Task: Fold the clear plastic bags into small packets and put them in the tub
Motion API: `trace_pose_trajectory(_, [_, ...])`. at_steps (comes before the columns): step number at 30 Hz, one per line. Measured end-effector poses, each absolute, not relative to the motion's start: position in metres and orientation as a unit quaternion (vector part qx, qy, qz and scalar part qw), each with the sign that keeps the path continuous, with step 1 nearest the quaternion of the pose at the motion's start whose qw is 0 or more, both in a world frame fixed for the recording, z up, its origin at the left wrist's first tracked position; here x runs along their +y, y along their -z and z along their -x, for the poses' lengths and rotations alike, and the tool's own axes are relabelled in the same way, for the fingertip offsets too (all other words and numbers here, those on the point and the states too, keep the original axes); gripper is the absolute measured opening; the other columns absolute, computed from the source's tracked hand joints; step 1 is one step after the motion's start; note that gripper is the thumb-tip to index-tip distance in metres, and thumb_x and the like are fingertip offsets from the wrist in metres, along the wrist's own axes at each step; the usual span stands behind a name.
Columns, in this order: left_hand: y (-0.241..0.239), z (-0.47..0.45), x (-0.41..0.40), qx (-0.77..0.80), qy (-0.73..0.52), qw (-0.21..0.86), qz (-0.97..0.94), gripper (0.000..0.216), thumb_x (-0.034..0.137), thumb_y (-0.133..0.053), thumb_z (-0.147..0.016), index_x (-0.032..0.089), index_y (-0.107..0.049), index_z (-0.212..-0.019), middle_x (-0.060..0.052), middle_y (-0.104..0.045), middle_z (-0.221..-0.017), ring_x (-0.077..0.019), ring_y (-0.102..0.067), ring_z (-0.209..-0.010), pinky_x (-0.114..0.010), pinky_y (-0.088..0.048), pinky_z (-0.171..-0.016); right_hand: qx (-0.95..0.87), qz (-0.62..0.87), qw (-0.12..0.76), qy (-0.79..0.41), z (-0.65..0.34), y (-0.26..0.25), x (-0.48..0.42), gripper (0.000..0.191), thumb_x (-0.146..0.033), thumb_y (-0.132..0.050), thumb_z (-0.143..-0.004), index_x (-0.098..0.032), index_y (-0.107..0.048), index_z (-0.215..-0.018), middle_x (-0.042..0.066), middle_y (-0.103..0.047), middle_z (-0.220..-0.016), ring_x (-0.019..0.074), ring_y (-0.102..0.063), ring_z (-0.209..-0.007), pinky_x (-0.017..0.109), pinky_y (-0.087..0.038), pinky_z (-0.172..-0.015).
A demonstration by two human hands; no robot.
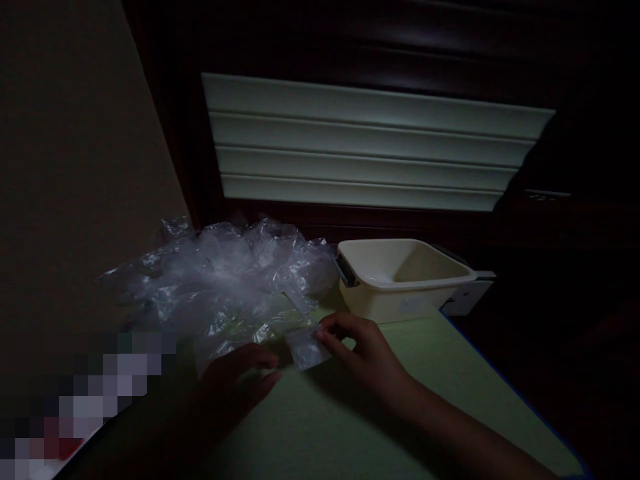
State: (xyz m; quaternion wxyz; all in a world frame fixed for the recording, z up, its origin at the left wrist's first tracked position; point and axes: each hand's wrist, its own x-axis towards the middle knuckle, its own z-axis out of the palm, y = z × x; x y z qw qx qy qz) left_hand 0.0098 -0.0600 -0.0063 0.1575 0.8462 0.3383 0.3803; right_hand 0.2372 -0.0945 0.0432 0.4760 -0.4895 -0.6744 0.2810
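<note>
Between thumb and fingers, my right hand [357, 347] pinches the corner of a small clear plastic bag [305, 348] above the green table surface. What the bag contains, if anything, is too dim to make out. To its left is my left hand [240, 373], in shadow, with thumb and fingers apart and nothing between them. A large heap of crumpled clear plastic bags [225, 267] lies just beyond both hands. Behind my right hand stands a cream plastic bin [390, 300] with dark grey handles, its open top facing up.
Green cloth covers the table [400, 433], whose blue-trimmed edge runs along the right. A white tag or card [467, 298] sticks out at the bin's right end. Dark wood with a pale slatted panel [370, 147] rises behind, and a wall [75, 167] bounds the left.
</note>
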Motion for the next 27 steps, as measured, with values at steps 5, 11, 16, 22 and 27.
trace_pose_trajectory(5, [-0.039, -0.03, -0.057, 0.181, -0.347, -0.031, -0.92, 0.027, 0.016, -0.037, -0.095, 0.02, -0.063, -0.087, -0.002, -0.068, -0.079, -0.0165, -0.065, -0.068, -0.026, -0.055, -0.064, -0.67, 0.511, 0.521, -0.138, -0.289, -0.096, -0.101, 0.014, -0.031, -0.055, -0.085, -0.02, -0.063, -0.082, 0.005, -0.066, -0.08, 0.0185, -0.06, -0.073, 0.029, -0.045, -0.067])
trace_pose_trajectory(11, [-0.069, -0.108, -0.026, 0.08, -0.389, -0.104, -0.912, 0.021, 0.016, -0.04, -0.1, 0.012, -0.059, -0.096, -0.008, -0.067, -0.091, -0.0203, -0.063, -0.085, -0.034, -0.054, -0.075, -0.646, 0.57, 0.498, -0.101, -0.369, -0.113, -0.078, 0.023, -0.041, -0.058, -0.081, -0.018, -0.063, -0.082, 0.007, -0.068, -0.077, 0.021, -0.063, -0.07, 0.03, -0.048, -0.062])
trace_pose_trajectory(16, [-0.059, -0.161, 0.004, 0.048, -0.469, -0.133, -0.872, 0.014, 0.016, -0.049, -0.096, 0.008, -0.058, -0.103, -0.017, -0.064, -0.105, -0.0266, -0.06, -0.1, -0.043, -0.055, -0.082, -0.636, 0.615, 0.459, -0.082, -0.421, -0.109, -0.053, 0.025, -0.038, -0.054, -0.08, -0.016, -0.061, -0.088, 0.01, -0.069, -0.08, 0.0217, -0.065, -0.073, 0.031, -0.05, -0.065])
trace_pose_trajectory(22, [-0.05, -0.181, 0.021, 0.012, -0.493, -0.136, -0.859, 0.013, 0.011, -0.047, -0.093, 0.01, -0.06, -0.093, -0.011, -0.067, -0.088, -0.0235, -0.062, -0.09, -0.041, -0.057, -0.079, -0.647, 0.666, 0.361, -0.082, -0.459, -0.113, -0.027, 0.012, -0.023, -0.055, -0.086, -0.016, -0.059, -0.093, 0.005, -0.068, -0.078, 0.0178, -0.065, -0.07, 0.028, -0.05, -0.062])
trace_pose_trajectory(27, [-0.05, -0.185, 0.025, 0.003, -0.483, -0.129, -0.866, 0.014, 0.01, -0.045, -0.093, 0.011, -0.059, -0.092, -0.006, -0.067, -0.079, -0.0181, -0.063, -0.08, -0.035, -0.055, -0.084, -0.667, 0.7, 0.238, -0.092, -0.467, -0.108, 0.011, 0.021, -0.029, -0.058, -0.093, -0.015, -0.059, -0.109, 0.004, -0.065, -0.097, 0.0158, -0.064, -0.077, 0.033, -0.055, -0.068])
